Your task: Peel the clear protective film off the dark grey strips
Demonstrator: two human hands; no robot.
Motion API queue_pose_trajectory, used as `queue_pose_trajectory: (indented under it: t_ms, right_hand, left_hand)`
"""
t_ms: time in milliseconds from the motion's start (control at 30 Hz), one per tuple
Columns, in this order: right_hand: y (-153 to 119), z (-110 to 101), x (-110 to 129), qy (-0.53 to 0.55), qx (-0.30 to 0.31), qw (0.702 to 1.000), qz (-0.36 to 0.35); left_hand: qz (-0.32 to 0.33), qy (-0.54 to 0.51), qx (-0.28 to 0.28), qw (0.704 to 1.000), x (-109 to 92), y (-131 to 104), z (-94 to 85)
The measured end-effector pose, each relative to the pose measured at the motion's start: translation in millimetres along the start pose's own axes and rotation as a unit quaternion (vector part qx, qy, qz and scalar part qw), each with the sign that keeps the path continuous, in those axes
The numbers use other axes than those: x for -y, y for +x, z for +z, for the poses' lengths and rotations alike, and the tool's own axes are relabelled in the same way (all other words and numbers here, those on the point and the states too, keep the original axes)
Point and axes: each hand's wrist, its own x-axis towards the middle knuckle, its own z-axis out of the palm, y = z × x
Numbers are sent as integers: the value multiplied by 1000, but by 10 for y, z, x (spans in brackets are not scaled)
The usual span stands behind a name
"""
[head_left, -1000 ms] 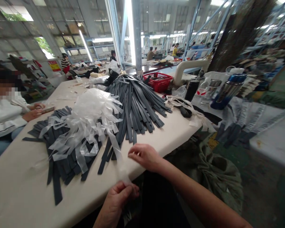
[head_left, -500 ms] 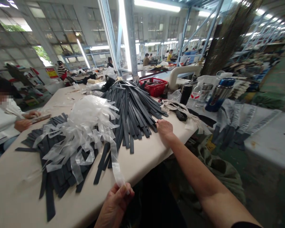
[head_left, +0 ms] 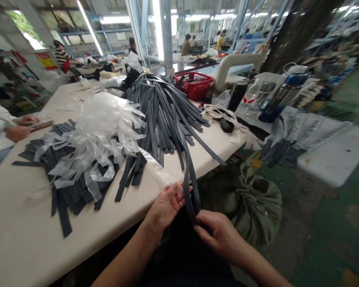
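My left hand (head_left: 169, 201) is closed on the end of a clear plastic sleeve (head_left: 155, 165), which trails back to a heap of similar sleeves (head_left: 98, 127) on the table. My right hand (head_left: 217, 233) grips a dark grey strap (head_left: 189, 175) near its end, just beyond the table's front edge. The strap runs up to a large tied bundle of dark straps (head_left: 158, 115) and curves down between my hands. The two hands are close together but apart. Beneath the plastic heap lies another pile of dark straps (head_left: 77, 201).
A red basket (head_left: 194, 85) stands behind the bundle. Bottles, a blue flask (head_left: 284, 95) and cream straps (head_left: 224, 115) lie to the right. A green sack (head_left: 248, 203) sits below the table edge. Sleeved straps (head_left: 299, 131) rest on a white board. A co-worker's hands (head_left: 20, 127) are at left.
My right hand has come from the bundle's edge down towards me, drawing a strap along. My left hand, still pinching the plastic sleeve, has risen and moved right towards it. The view has tilted down.
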Motion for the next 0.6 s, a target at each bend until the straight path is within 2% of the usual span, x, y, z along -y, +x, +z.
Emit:
queue_pose_trajectory:
  t_ms: [100,233,300,367,433,500,600]
  right_hand:
    - [-250,46,-148,-37,27,999,18]
    - [-524,-23,-339,-79,37,995,37]
    - [-644,-21,-410,-50,35,997,48]
    - [-691,34,-505,32,4,998,48]
    - [-620,151,-652,151,-52,985,62]
    - [-432,319,-830,232,-101,963,98]
    - [-77,568,-1005,216,-117,963,106]
  left_hand:
    - [-15,-15,-10,1000,24,159,130]
    - [38,-47,-45,997,-190,310,330]
    - [68,-59,-58,994,-339,367,394]
    - [80,-76,-73,991,-465,424,404]
    - [75,-103,-90,988,-546,483,363]
    - [66,-126,-105,984,-582,536,300]
    - [71,-130,-108,983,-590,578,235]
